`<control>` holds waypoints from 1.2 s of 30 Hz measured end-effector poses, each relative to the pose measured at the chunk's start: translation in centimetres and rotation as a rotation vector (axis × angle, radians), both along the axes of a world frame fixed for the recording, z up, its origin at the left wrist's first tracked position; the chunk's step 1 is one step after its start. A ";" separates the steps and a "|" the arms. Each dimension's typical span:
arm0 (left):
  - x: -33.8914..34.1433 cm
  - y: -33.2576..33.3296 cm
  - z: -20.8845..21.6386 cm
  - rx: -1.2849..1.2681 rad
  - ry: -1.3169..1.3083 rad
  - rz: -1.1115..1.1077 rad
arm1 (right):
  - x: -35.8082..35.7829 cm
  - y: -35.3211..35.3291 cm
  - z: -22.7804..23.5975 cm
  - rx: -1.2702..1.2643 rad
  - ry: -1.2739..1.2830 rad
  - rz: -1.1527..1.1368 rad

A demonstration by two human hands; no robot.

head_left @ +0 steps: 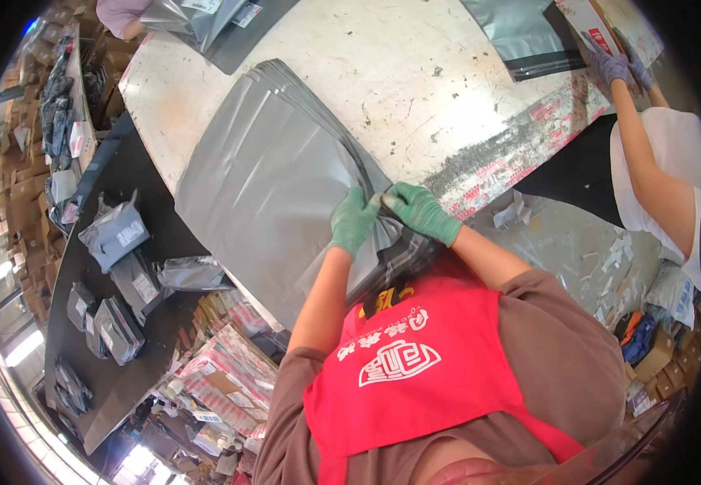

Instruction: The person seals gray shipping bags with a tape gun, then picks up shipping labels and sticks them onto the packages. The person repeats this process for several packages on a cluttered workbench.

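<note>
L hand & R hand, both w/ green gloves, are grasping the near edge of grey bags, which lie stacked on the worktop.

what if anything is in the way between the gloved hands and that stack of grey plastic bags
Nothing visible is: the left hand and right hand both grip the edge of the grey plastic bags directly. The wrapped parcels lie well off to the left, clear of both hands.
</note>
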State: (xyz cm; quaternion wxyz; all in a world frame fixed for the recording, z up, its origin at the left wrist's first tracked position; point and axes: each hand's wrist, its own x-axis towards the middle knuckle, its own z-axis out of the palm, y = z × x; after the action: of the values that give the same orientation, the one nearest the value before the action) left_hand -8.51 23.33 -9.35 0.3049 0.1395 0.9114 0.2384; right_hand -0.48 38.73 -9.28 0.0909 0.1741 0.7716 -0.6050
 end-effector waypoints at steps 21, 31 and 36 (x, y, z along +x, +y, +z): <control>0.6 -0.4 -0.6 0.039 -0.017 0.044 | -5.8 1.8 -2.7 -0.320 -0.267 0.084; 0.6 -0.1 -0.2 0.015 -0.021 0.070 | -5.7 1.7 -3.8 -0.404 -0.260 0.055; 0.8 -0.2 -0.4 0.001 0.018 0.072 | -5.8 1.5 -3.8 -0.468 -0.238 0.039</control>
State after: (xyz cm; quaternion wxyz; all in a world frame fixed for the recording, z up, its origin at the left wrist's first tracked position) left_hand -7.75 23.10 -9.75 0.2877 0.1088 0.9186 0.2483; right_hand -6.26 40.28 -13.08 0.2305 0.2032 0.5978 -0.7404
